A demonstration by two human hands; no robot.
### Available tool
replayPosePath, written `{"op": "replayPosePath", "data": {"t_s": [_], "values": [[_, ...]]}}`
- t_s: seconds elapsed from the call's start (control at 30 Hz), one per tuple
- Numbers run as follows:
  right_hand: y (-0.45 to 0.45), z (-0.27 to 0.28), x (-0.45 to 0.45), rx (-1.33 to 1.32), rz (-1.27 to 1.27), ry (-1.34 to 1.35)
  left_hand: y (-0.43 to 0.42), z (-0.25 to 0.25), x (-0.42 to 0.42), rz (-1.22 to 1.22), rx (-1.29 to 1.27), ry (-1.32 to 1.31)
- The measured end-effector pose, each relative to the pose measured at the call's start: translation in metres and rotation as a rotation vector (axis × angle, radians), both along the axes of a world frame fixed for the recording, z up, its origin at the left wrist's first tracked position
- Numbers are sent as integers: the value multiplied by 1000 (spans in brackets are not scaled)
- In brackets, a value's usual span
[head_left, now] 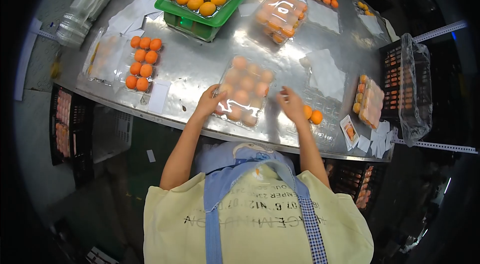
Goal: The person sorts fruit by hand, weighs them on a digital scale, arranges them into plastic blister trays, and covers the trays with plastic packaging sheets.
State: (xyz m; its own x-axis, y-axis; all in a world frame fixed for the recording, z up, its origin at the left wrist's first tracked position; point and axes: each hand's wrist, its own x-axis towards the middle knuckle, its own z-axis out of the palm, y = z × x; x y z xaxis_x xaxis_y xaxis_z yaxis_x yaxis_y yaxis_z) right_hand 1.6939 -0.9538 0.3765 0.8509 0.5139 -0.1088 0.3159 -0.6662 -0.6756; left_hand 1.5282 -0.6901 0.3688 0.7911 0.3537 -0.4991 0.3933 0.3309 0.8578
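Note:
A clear plastic clamshell pack of round orange fruits [244, 89] lies on the metal table in front of me. My left hand [207, 101] grips its left edge, with the thumb over the top. My right hand [290, 101] is just off the pack's right side, fingers apart and slightly bent, holding nothing. Near my right wrist, loose orange fruits [315, 115] sit in an open clear tray [325, 131]. A white sheet [325, 74] lies beyond that hand.
A green scale [192, 14] bearing a fruit tray stands at the back. Stacked filled packs [281, 14] sit right of it. Orange fruits in a tray [144, 61] lie left, beside a white card [159, 96]. Another pack [369, 101] and a black crate [392, 79] stand right.

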Motion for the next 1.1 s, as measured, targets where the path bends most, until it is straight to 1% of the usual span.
{"op": "replayPosePath", "data": {"t_s": [0.03, 0.07, 0.1, 0.17, 0.2, 0.27, 0.3, 0.4, 0.5, 0.6, 0.7, 0.77, 0.8, 0.83, 0.9, 0.93, 0.97, 1.0, 1.03, 1.07, 1.1], "values": [[15, -24, -13, 6, -1, 17, 0, -1, 0, 1, 5, 2], [28, -28, -23, 12, 0, 37, 0, -1, 0, 5, 9, 7], [35, -28, -27, 27, -8, 67, 2, -2, -2, 11, 15, 13], [49, -4, -34, 54, -25, 126, 12, -13, -5, -14, -30, -47], [49, -4, -32, 29, -19, 102, 14, -18, -7, -27, -54, -78], [47, -2, -19, -19, -14, 53, 9, -12, -8, -26, -84, -79], [42, -18, -8, -56, 65, -160, 7, -10, -8, -29, -96, -82], [46, -27, 9, -45, -14, 102, 2, -19, -9, -40, -185, -71], [52, -12, 6, -61, -56, 140, 3, -24, -11, -42, -235, -77], [51, -15, 5, -15, -90, 152, 5, -14, -8, -55, -257, -92], [46, -30, 9, 32, -159, 190, 4, -9, -4, -56, -253, -120], [46, -23, 6, 2, -168, 266, 6, -8, 3, -43, -219, -114], [46, -19, 5, -12, -176, 303, 9, -16, 9, -23, -67, -122], [47, -11, -2, 46, -227, 376, 13, -33, 17, -5, 84, -132], [47, 5, -26, 165, -325, 519, 15, -28, 32, 29, 353, -169], [37, -14, -33, 277, -355, 661, 17, -22, 40, -31, 582, -130], [35, -6, -53, 397, -404, 735, 19, -17, 49, -89, 811, -92], [33, -1, -69, 404, -315, 831, 20, -10, 58, -145, 1040, -58], [31, -3, -84, 415, -265, 919, 19, 3, 67, -190, 1014, -62], [31, -8, -104, 425, -203, 1005, 18, 5, 79, -290, 1099, -109], [32, -16, -121, 439, -139, 1097, 15, -1, 92, -367, 1131, -205]]}}
